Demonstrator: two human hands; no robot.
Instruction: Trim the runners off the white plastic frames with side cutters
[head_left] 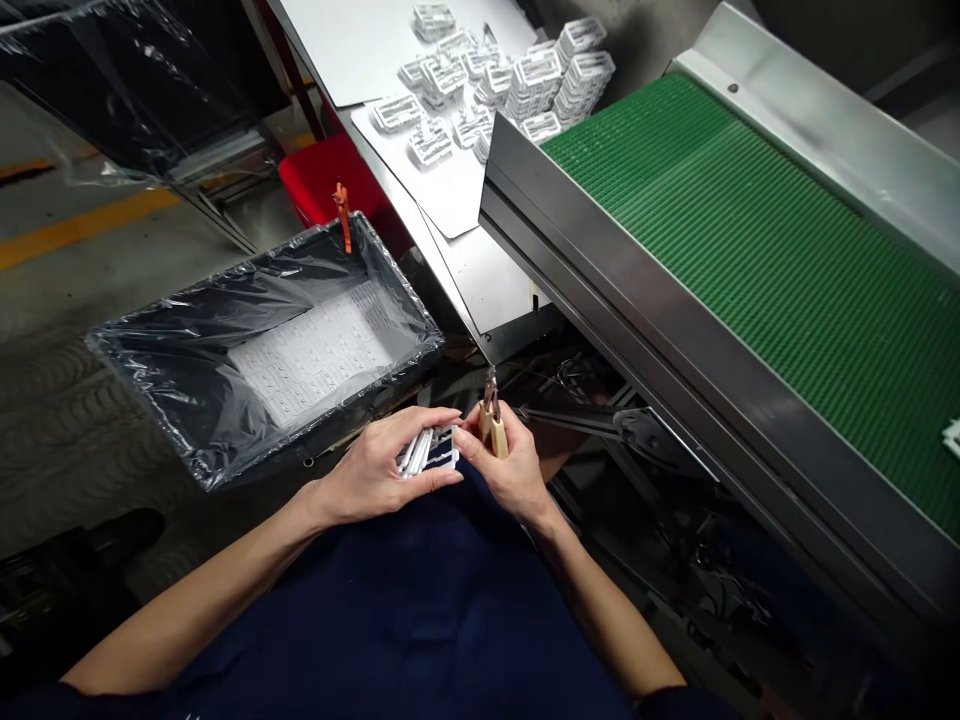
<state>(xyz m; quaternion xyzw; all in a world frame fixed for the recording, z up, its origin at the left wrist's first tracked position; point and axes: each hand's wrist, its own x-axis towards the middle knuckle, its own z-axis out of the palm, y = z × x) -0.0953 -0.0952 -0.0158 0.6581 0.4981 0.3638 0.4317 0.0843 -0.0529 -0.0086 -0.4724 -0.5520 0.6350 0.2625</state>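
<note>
My left hand (379, 465) is closed around a few white plastic frames (427, 452), which sit fanned between thumb and fingers in front of my body. Close beside it, my right hand (511, 470) grips a pair of nippers (493, 425) with cream handles, their metal jaws pointing up and away from me. The right thumb reaches over to the edge of the white frames and appears to touch them. Part of the handles is hidden in the right palm.
A bin lined with black plastic (165, 370) holds rows of white parts (315, 350) at left, an orange clip (342, 215) on its rim. Stacked white plastic parts (536, 80) stand on the table (499, 285) ahead. A green conveyor belt (735, 240) with metal sides runs along the right.
</note>
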